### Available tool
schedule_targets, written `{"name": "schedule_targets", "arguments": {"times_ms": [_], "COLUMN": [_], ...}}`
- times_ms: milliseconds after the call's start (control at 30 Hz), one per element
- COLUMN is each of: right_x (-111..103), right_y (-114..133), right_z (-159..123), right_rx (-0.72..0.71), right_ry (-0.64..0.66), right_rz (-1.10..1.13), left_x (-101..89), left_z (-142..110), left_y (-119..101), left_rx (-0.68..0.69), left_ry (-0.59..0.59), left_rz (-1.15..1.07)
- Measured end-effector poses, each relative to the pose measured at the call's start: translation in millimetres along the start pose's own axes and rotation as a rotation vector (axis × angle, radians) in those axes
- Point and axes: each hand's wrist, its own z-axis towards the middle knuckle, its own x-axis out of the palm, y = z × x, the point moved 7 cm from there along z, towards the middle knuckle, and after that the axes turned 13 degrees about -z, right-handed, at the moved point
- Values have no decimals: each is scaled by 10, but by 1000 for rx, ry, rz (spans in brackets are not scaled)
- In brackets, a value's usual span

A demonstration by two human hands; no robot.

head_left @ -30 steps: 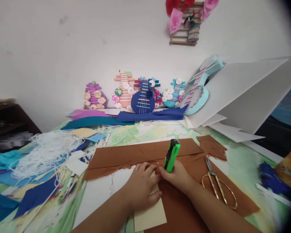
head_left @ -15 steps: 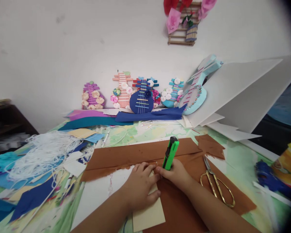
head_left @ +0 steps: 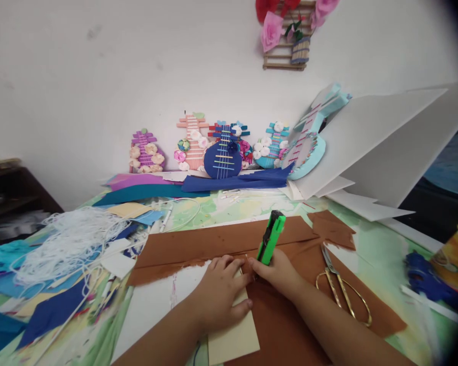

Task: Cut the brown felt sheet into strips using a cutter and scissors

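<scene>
Knife upright at the right long edge of the card strip

A green-and-black utility knife (head_left: 270, 239) is gripped in the right hand (head_left: 280, 274), with the fingers curled round the handle and the thumb pointed leftward. The handle is held steeply, its top leaned slightly to the right; the lower end and any blade are hidden by the hand. A cream card strip (head_left: 236, 338) is covered in part by the left hand (head_left: 225, 292), which is laid flat, fingers slightly spread and thumb set apart. The strip's long axis is directed away from the wearer. The knife is located just beyond its right edge, toward the far end; contact cannot be confirmed. Brown sheet material (head_left: 282, 325) is seen to the right of the strip. Gold-handled scissors (head_left: 338, 282) are noted on it, right of the right hand, points directed away.
</scene>
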Motion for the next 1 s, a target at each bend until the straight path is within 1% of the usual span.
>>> {"name": "schedule_targets", "arguments": {"times_ms": [233, 400, 533, 800, 1000], "right_x": [-7, -21, -7, -3, 23], "right_y": [53, 9, 23, 39, 107], "right_z": [-10, 0, -3, 0, -6], "right_rx": [-39, -9, -22, -28, -96], "right_ry": [4, -31, -6, -13, 10], "right_rz": [-65, -91, -109, -116, -165], "left_x": [19, 29, 21, 8, 7], "left_z": [10, 5, 3, 0, -1], "left_y": [30, 38, 41, 33, 28], "left_rx": [-4, -7, -13, -11, -3], "left_ry": [2, 6, 4, -13, -32], "left_rz": [-5, -9, -16, -21, -21]}}
